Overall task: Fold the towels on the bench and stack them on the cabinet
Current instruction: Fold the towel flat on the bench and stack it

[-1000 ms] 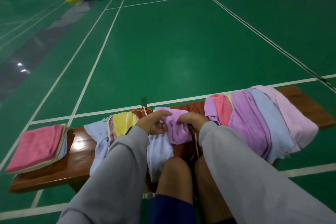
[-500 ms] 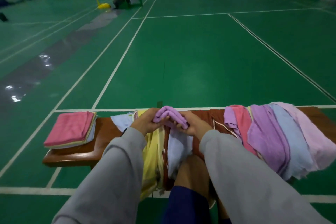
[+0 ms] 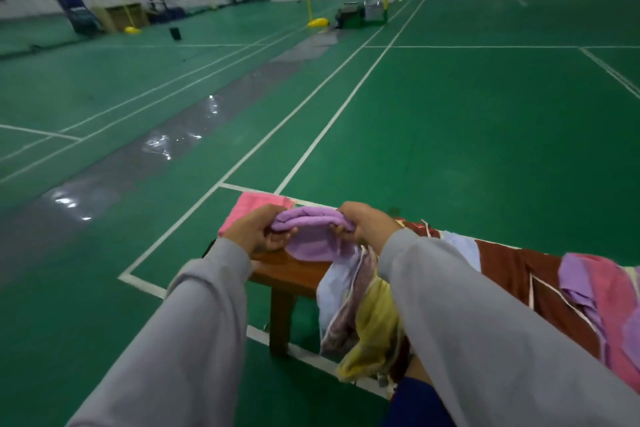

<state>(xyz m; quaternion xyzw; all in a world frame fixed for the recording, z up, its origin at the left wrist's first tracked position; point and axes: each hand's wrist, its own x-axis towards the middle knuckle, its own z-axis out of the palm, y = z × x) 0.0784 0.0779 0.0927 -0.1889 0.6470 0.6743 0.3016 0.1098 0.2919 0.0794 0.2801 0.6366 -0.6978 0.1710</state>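
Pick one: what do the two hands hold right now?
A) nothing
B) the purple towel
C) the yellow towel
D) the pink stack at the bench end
B: the left hand and the right hand each grip one end of the purple towel, which is bunched in folds between them.

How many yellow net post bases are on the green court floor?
2: a rounded yellow base at centre back, another yellow base at far left. More may be hidden.
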